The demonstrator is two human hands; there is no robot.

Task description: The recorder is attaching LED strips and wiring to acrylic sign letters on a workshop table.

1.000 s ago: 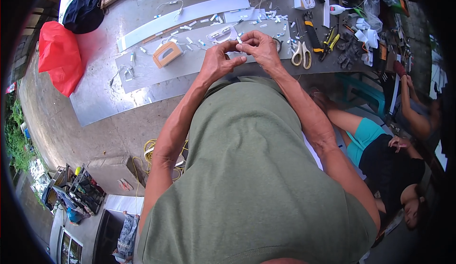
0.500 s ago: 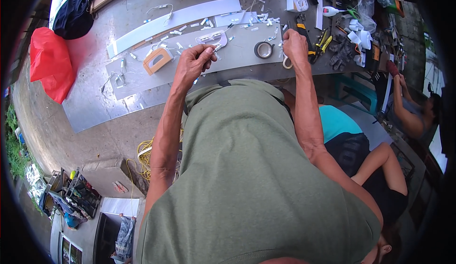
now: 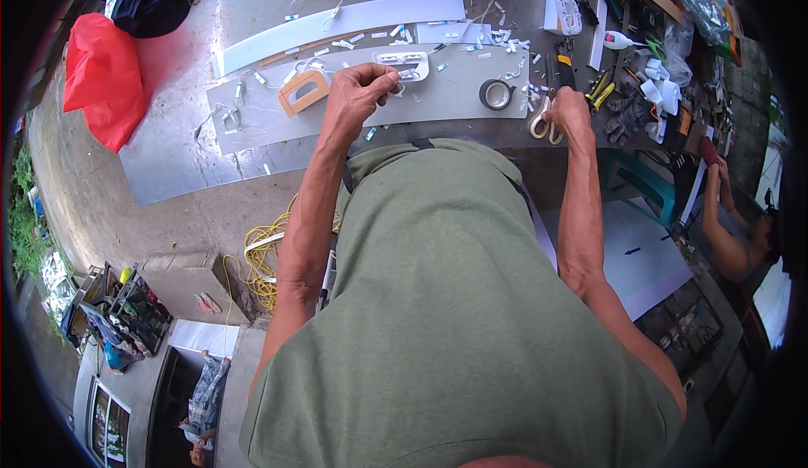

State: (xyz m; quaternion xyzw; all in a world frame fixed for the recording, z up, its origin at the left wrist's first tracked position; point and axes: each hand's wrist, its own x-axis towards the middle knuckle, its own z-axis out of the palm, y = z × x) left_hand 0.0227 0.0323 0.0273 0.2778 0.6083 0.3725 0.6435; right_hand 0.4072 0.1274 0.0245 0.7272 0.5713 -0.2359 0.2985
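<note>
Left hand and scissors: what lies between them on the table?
In the head view, a roll of dark tape lies on the grey sheet between the left hand and the scissors, nearer the scissors.

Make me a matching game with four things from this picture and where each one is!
Things:
1. red plastic bag
2. scissors
3. roll of black tape
4. yellow cable

Places:
A. lying on the right part of the grey sheet
B. in loose coils, lower than the table in the picture
C. at the far left end of the table
D. right by the fingers of the person's right hand

Right pairs: 1-C, 2-D, 3-A, 4-B
</note>
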